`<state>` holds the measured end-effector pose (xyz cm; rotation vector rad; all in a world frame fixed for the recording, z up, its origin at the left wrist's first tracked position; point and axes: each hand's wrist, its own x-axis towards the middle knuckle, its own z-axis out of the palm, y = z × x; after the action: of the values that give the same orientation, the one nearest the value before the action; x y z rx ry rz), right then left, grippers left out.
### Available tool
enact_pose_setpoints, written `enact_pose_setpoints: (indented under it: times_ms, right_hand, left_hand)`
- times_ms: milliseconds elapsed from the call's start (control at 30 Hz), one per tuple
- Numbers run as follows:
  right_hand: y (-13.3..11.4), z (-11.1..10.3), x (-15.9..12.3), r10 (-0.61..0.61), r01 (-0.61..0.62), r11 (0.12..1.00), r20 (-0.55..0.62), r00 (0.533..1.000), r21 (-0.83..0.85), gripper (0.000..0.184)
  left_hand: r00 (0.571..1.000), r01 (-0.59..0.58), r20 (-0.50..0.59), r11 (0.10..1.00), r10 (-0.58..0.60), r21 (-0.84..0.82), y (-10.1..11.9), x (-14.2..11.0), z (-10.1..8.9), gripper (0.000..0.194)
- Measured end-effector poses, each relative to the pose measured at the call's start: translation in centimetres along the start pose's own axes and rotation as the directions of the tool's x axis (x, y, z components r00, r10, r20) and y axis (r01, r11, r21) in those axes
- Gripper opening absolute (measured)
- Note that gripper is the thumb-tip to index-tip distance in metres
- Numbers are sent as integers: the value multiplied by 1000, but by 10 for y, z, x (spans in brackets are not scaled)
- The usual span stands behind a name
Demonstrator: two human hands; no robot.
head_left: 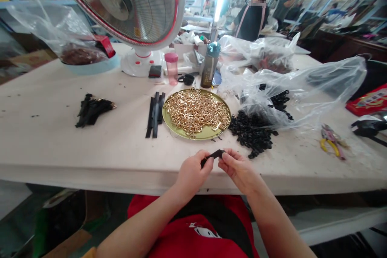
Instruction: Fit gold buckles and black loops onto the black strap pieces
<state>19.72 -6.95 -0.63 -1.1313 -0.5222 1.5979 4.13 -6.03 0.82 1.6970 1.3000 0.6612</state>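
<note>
A short black strap [215, 154] is stretched between my two hands, just above the table's front edge. My left hand [193, 171] is closed around one end of it. The fingertips of my right hand [238, 169] pinch the other end. Beyond them sits a round yellow-green tray [206, 132] heaped with gold metal buckles [196, 109]. To its left lie several flat black strips [155, 115]. A pile of small black pieces [252, 133] spreads to the right of the tray, partly under clear plastic.
A bundle of black straps with gold ends [93, 109] lies at the left. Behind stand a fan [136, 62], a pink cup [171, 68] and a bottle [210, 66]. Clear plastic bags [317, 84] and yellow-handled pliers [330, 147] are at the right. People [252, 16] are in the background.
</note>
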Motion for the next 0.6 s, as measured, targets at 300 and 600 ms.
enact_pose_setpoints:
  times_ms: [300, 600]
  right_hand:
    - [22, 7, -32, -280, 254, 931, -67, 958, -262, 33]
    - [25, 1, -26, -95, 98, 995, 162, 982, -11, 46]
  left_hand:
    - [993, 16, 114, 1000, -17, 8, 9, -39, -8, 23]
    - [971, 29, 229, 985, -68, 167, 27, -27, -19, 18]
